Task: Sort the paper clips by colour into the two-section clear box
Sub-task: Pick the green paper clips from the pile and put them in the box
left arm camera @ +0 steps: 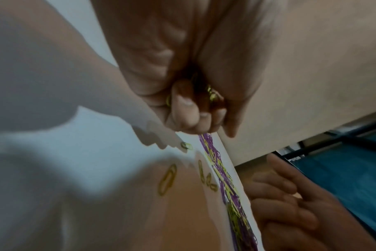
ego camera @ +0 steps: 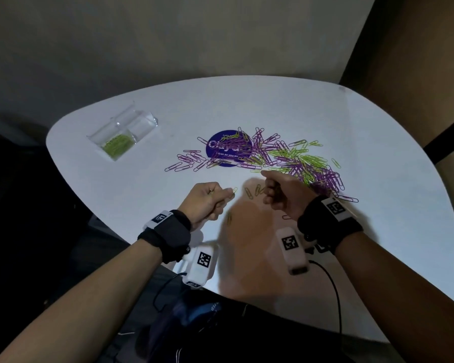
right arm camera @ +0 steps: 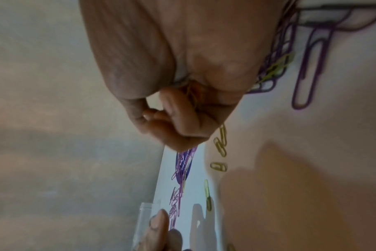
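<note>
A clear two-section box [ego camera: 131,127] stands at the table's far left; its near section holds green paper clips [ego camera: 117,146], and the far one looks empty. A mixed pile of purple and green clips [ego camera: 294,161] is spread across the middle of the table. My left hand [ego camera: 220,199] hovers near the front edge as a fist, gripping green clips [left arm camera: 213,95], and one clip [ego camera: 234,190] pokes out at the fingertips. My right hand [ego camera: 273,192] is curled just in front of the pile, with a thin green clip [right arm camera: 191,96] inside the fist. A few loose green clips [ego camera: 254,192] lie between the hands.
A round purple sticker [ego camera: 220,153] lies under the pile's left end, with a row of purple clips [ego camera: 186,161] beside it. More purple clips [ego camera: 347,199] lie by my right wrist. The table [ego camera: 273,106] narrows toward me. A black cable [ego camera: 333,289] runs from the right wrist.
</note>
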`<state>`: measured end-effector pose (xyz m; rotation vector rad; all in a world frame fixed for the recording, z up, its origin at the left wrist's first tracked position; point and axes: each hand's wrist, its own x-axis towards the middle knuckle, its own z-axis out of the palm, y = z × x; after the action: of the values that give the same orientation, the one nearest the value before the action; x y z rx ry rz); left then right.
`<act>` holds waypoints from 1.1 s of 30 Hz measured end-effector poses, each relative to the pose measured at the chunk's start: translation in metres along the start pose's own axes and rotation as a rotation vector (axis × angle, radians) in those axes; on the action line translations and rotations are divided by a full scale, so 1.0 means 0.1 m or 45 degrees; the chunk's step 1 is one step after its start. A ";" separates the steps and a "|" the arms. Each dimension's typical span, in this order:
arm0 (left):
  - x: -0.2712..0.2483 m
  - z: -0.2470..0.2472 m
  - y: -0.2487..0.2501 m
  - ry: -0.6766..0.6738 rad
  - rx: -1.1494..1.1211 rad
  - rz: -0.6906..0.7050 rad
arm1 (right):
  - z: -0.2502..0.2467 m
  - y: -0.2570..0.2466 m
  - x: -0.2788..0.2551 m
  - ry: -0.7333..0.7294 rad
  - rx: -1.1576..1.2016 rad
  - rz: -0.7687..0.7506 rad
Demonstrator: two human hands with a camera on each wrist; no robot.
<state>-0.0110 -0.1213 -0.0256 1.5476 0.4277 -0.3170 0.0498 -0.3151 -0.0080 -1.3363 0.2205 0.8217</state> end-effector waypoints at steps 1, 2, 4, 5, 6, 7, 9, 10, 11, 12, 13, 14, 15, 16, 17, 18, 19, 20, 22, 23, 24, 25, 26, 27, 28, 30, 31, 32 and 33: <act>-0.01 -0.02 0.00 -0.006 0.011 0.009 | 0.00 -0.02 0.02 0.041 -0.046 -0.016; -0.01 -0.04 0.01 -0.014 0.052 0.022 | 0.01 -0.03 0.05 0.094 -0.163 -0.048; -0.02 -0.10 0.00 -0.072 0.252 0.063 | 0.00 -0.04 0.09 0.254 -0.722 -0.158; -0.03 -0.11 -0.01 -0.105 0.397 0.095 | 0.00 -0.03 0.10 0.357 -1.090 -0.232; -0.04 -0.13 -0.03 -0.141 0.584 0.142 | 0.02 -0.02 0.10 0.464 -1.402 -0.298; -0.05 -0.13 -0.03 -0.153 0.800 0.198 | 0.07 -0.01 0.09 0.542 -1.617 -0.344; -0.09 -0.09 -0.06 -0.099 1.192 0.291 | 0.18 0.02 0.08 0.585 -1.811 -0.353; -0.12 -0.06 -0.06 -0.075 1.310 0.304 | 0.23 0.03 0.09 0.591 -1.852 -0.332; -0.15 -0.01 -0.06 -0.064 1.397 0.310 | 0.27 0.03 0.11 0.594 -1.877 -0.308; -0.17 0.03 -0.06 -0.066 1.483 0.317 | 0.32 0.03 0.12 0.590 -1.901 -0.282; -0.18 0.06 -0.06 -0.072 1.548 0.322 | 0.35 0.04 0.15 0.588 -1.925 -0.275; -0.18 0.09 -0.07 -0.081 1.579 0.325 | 0.37 0.05 0.17 0.590 -1.935 -0.275; -0.19 0.10 -0.06 -0.081 1.595 0.315 | 0.39 0.05 0.19 0.592 -1.930 -0.271; -0.19 0.10 -0.05 -0.078 1.605 0.300 | 0.40 0.06 0.20 0.589 -1.903 -0.258; -0.18 0.10 -0.05 -0.072 1.603 0.287 | 0.40 0.06 0.21 0.590 -1.869 -0.247; -0.16 0.10 -0.03 -0.071 1.589 0.267 | 0.40 0.06 0.22 0.596 -1.833 -0.238; -0.14 0.08 -0.03 -0.069 1.558 0.241 | 0.40 0.07 0.24 0.601 -1.800 -0.235; -0.13 0.06 -0.03 -0.068 1.521 0.216 | 0.39 0.09 0.25 0.600 -1.772 -0.237; -0.12 0.01 -0.03 -0.071 1.458 0.188 | 0.41 0.12 0.27 0.592 -1.737 -0.257; -0.11 -0.02 -0.03 -0.066 1.447 0.188 | 0.42 0.13 0.27 0.583 -1.734 -0.270; -0.12 -0.04 -0.04 -0.045 1.446 0.193 | 0.44 0.14 0.27 0.569 -1.736 -0.281; -0.13 -0.07 -0.04 -0.003 1.451 0.196 | 0.45 0.15 0.27 0.556 -1.739 -0.289; -0.13 -0.09 -0.04 0.045 1.459 0.186 | 0.46 0.15 0.28 0.547 -1.744 -0.298; -0.14 -0.11 -0.04 0.089 1.468 0.163 | 0.46 0.15 0.28 0.546 -1.751 -0.306; -0.14 -0.12 -0.04 0.112 1.469 0.129 | 0.46 0.15 0.27 0.549 -1.763 -0.321; -0.13 -0.14 -0.06 0.097 1.447 0.101 | 0.47 0.15 0.26 0.543 -1.821 -0.334; -0.14 -0.14 -0.09 0.080 1.430 0.111 | 0.48 0.14 0.25 0.533 -1.862 -0.332; -0.15 -0.13 -0.10 0.068 1.417 0.121 | 0.49 0.14 0.24 0.523 -1.908 -0.325; -0.16 -0.13 -0.12 0.063 1.416 0.128 | 0.50 0.15 0.23 0.507 -1.954 -0.312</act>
<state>-0.0310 -0.1100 -0.0286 2.6534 0.1952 -0.4755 0.0417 -0.2603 -0.0202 -2.8916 -0.3715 0.4159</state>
